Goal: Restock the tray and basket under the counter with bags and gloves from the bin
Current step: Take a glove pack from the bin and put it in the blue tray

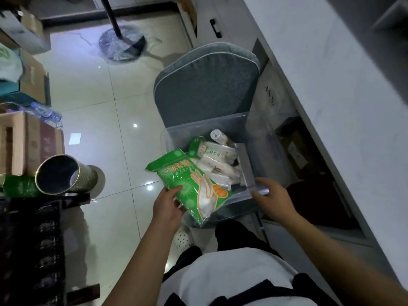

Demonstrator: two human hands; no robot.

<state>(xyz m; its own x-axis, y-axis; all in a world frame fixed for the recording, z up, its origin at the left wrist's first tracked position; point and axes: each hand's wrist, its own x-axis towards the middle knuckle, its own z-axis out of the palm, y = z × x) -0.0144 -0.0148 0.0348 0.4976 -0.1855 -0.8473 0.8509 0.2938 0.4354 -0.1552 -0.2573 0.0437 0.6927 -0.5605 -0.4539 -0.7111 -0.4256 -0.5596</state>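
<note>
A clear plastic bin (260,138) sits on a grey cushioned chair (207,85) beside the counter. Inside lie several white packs of bags (217,166), a second green packet (194,144) and a small bottle (217,136). My left hand (169,206) grips a green packet of disposable gloves (194,184) by its left edge, holding it over the bin's near-left corner. My right hand (273,199) holds the bin's near-right rim, fingers curled over the edge. The tray and basket under the counter are not visible.
The white counter (331,85) runs along the right, with dark open shelves (309,164) beneath it. On the left stand cardboard boxes (28,140), a metal cylinder (64,175) lying on its side and a dark crate (31,250). Tiled floor (106,107) spreads between them.
</note>
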